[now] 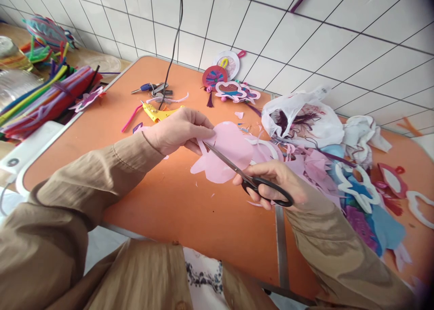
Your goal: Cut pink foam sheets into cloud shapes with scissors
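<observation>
My left hand (185, 131) pinches the upper left edge of a pink paper piece (230, 149) with a rounded, wavy outline. The paper is held above the orange table (159, 201), and a narrow strip hangs at its left side. My right hand (271, 183) is closed around the black handles of a pair of scissors (226, 162). The scissor blades point up and left across the paper, their tips near my left fingertips. Whether the blades are cutting at the tips is hard to make out.
Behind my left hand lie a yellow glue gun (158, 113) and keys (158, 89). Paper ornaments (215, 77) sit by the tiled wall. A white plastic bag (305, 115) and paper scraps (313, 170) cover the right side. Pipe cleaners (44, 100) lie at left.
</observation>
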Motion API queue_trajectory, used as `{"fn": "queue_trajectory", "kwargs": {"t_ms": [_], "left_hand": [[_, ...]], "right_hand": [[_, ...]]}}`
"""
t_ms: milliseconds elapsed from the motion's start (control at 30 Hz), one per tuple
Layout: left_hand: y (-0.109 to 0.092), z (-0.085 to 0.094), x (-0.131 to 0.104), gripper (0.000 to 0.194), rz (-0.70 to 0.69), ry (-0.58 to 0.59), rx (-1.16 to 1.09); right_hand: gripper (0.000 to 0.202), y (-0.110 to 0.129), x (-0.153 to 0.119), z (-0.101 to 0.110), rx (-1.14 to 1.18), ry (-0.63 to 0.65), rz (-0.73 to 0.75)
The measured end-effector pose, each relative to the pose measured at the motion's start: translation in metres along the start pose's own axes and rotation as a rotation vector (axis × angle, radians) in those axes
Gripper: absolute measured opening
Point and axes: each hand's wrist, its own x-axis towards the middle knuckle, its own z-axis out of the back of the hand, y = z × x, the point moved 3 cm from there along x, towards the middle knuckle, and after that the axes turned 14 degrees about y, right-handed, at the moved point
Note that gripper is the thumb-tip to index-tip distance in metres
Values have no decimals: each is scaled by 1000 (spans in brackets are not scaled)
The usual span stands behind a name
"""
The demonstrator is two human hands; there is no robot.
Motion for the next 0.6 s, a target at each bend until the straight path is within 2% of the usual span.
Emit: {"fn": "queue_trajectory", "kwargs": {"t_ms": [167,400,600], "left_hand": [[1,0,0,10,-1,9,-5],[0,-1,0,15,8,5,1],[-2,-3,-1,19,28,-4,15]], "right_hand": [[57,2,0,-2,-37,38,-38],[55,-2,1,1,-24,50,-2],[51,-12,9,8,-21,157,53]]}}
